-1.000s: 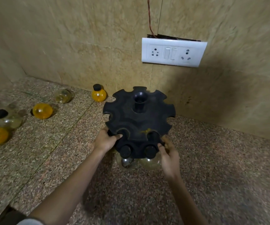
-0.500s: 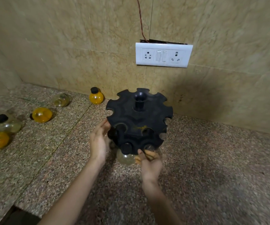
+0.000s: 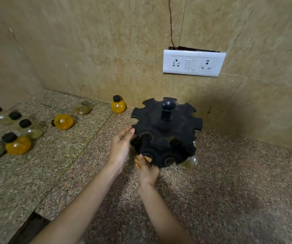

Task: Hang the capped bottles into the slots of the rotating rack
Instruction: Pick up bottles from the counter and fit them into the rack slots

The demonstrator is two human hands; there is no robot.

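At the rack's (image 3: 166, 136) near rim — both hands: left (image 3: 122, 147), right (image 3: 146, 169).

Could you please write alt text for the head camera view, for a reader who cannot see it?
Two bare hands work at a black rotating rack on a speckled stone counter: the left hand touches its left rim, the right hand reaches under its near edge. A clear bottle hangs at the rack's right; more round capped bottles, yellow and clear, lie on the counter's left.
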